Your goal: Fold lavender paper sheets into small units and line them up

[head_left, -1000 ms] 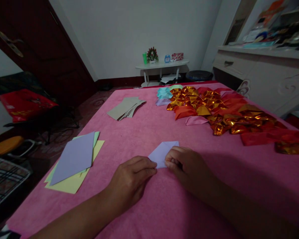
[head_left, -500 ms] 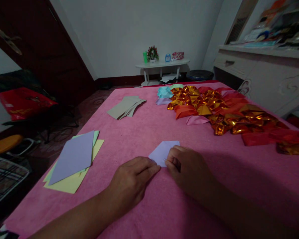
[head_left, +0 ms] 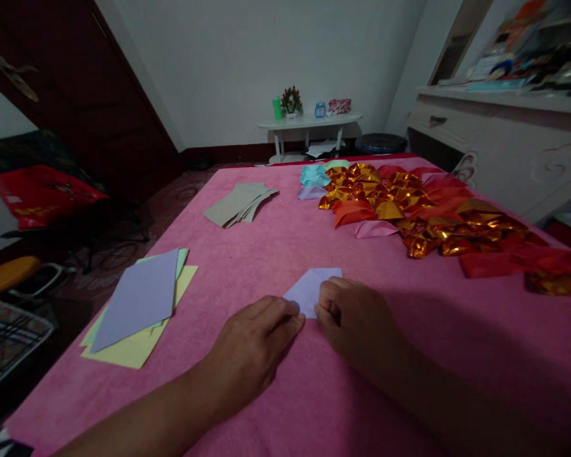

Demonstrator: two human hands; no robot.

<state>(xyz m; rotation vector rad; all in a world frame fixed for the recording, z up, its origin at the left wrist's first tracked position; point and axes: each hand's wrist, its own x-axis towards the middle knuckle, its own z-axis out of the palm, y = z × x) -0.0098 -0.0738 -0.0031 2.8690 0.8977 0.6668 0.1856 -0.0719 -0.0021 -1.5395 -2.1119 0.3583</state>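
A small lilac sheet of paper (head_left: 309,289), its corners folded in, lies flat on the pink cloth (head_left: 238,266). My left hand (head_left: 257,339) grips its near left edge, thumb and fingers pressed together. At the near right edge, my right hand (head_left: 352,314) is closed with its thumb and curled fingers on the paper. Part of the sheet is hidden under both hands. Left of my hands rests a stack of lilac, green and yellow paper sheets (head_left: 137,301).
Farther back lies a fanned pile of grey sheets (head_left: 240,204). Folded gold, red and orange paper pieces (head_left: 423,216) cover the far right of the cloth. Behind stands a small white table (head_left: 309,122); a white cabinet (head_left: 499,139) is on the right, a red bag (head_left: 42,193) at left.
Both hands stay on the lilac paper in nearly the same place. The whole view has shifted very slightly.
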